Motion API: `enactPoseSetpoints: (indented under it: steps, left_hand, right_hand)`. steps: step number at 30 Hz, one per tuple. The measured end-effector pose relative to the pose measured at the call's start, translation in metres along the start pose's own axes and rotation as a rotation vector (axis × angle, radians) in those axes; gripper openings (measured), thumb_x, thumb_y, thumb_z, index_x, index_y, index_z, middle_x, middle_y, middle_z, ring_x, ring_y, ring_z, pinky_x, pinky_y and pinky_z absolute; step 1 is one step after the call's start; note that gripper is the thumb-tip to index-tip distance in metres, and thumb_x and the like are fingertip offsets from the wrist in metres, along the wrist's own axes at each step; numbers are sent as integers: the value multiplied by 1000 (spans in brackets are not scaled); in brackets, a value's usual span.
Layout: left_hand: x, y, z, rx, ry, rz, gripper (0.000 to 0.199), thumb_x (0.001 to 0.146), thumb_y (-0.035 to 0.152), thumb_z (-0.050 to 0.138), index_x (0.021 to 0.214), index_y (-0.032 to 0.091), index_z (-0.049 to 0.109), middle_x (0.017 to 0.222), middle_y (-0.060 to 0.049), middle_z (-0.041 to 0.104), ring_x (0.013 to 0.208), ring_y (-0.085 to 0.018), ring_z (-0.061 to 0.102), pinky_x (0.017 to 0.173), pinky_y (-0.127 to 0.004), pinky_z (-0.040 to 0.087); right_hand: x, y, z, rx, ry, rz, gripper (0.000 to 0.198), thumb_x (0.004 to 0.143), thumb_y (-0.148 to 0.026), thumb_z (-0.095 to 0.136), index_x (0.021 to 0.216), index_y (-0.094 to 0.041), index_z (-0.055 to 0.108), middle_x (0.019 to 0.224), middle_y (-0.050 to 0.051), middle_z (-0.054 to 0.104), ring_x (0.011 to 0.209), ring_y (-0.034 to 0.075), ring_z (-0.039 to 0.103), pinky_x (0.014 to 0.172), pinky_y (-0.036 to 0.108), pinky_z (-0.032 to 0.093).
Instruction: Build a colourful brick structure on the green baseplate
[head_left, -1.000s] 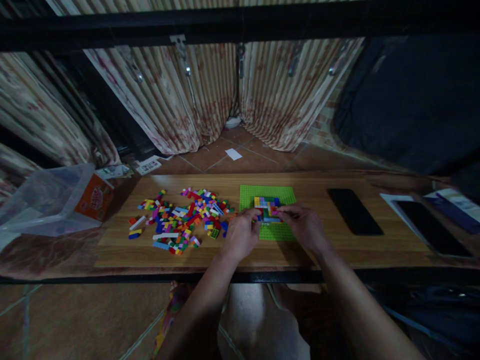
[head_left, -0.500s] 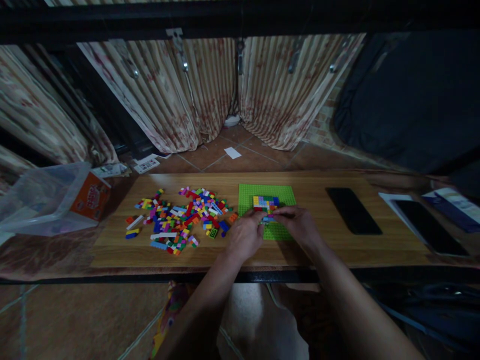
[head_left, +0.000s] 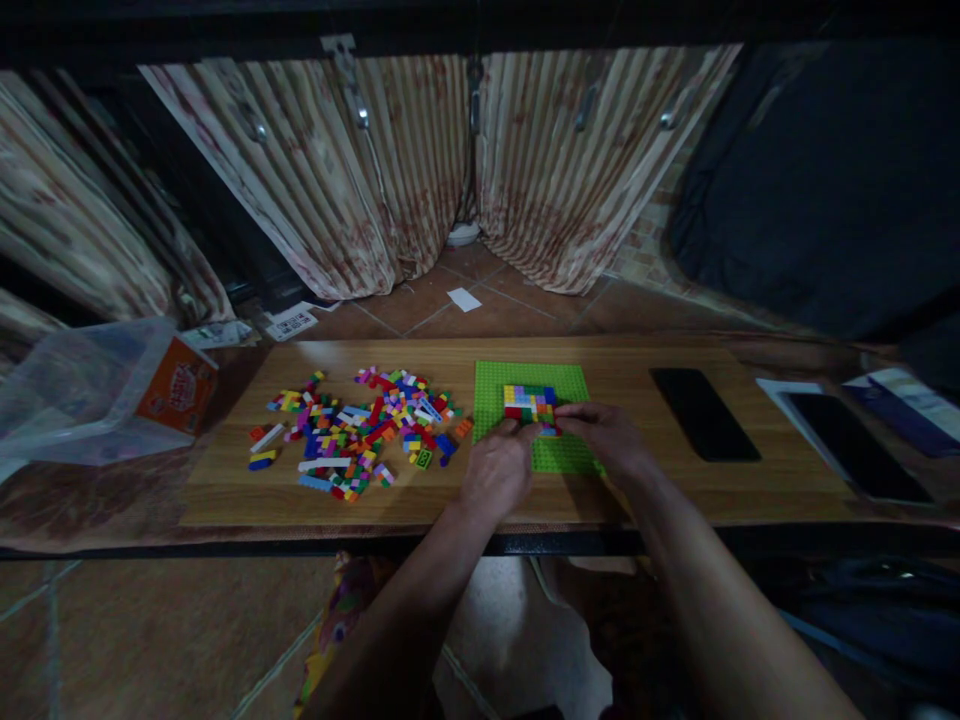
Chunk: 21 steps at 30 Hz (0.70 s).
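Note:
A green studded baseplate [head_left: 491, 382] lies on the wooden board, bearing a block of joined toy bricks [head_left: 529, 398] in yellow, blue, white, red and other colours. My left hand [head_left: 499, 468] is closed at the near left side of this block, its fingertips against the bricks and partly hidden by the hand. From the right, my right hand [head_left: 604, 435] pinches at the block's near right corner. Small blue and reddish bricks [head_left: 550, 430] show between the two hands' fingertips. Exactly which brick each hand grips is hard to make out.
Loose toy bricks [head_left: 367, 425] spread over the left of the wooden board [head_left: 645, 500]. Beyond its left end stands a clear plastic box [head_left: 82, 390] with an orange label. A black phone-like slab [head_left: 703, 413] lies right of the baseplate, and a dark tablet-like slab [head_left: 859, 445] farther right.
My left hand has drawn slightly towards me, uncovering more of the block's near side. My right fingers stay at its near right corner. The whole view has shifted slightly.

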<state>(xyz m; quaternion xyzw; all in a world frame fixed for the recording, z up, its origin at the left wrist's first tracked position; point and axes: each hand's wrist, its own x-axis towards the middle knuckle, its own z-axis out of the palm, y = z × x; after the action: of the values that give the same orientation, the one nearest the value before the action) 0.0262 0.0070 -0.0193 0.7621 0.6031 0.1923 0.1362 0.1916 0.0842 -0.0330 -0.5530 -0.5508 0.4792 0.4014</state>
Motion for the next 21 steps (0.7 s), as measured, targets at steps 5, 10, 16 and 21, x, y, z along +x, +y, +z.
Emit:
enactPoseSetpoints:
  steps: [5, 10, 16, 21]
  left_hand:
    - [0, 0, 0, 21, 5, -10, 42, 91, 16, 44, 130, 25, 56, 104, -7, 62, 91, -20, 62, 83, -34, 53]
    - [1, 1, 2, 15, 3, -25, 42, 89, 14, 47, 128, 25, 57, 104, -7, 62, 94, -20, 62, 86, -33, 53]
    - [0, 5, 2, -9, 0, -56, 43, 88, 12, 46, 127, 25, 58, 109, -9, 64, 98, -23, 63, 86, -36, 53]
    - [0, 9, 2, 7, 10, -96, 44, 86, 10, 48, 127, 23, 58, 109, -10, 66, 98, -23, 63, 87, -36, 52]
  right_hand:
    - [0, 0, 8, -108, 50, 2, 24, 53, -39, 76, 66, -19, 72, 66, 2, 70, 67, 20, 65, 68, 35, 49]
    - [0, 2, 11, -170, 78, -30, 23, 54, -40, 75, 64, -20, 71, 64, 2, 70, 63, 19, 64, 63, 33, 47]
    - [3, 4, 13, -204, 105, -16, 21, 54, -38, 73, 65, -21, 72, 64, 1, 70, 62, 19, 63, 62, 31, 45]
    - [2, 1, 13, -210, 96, 26, 17, 54, -32, 72, 67, -21, 72, 66, 1, 71, 66, 20, 65, 65, 33, 46]
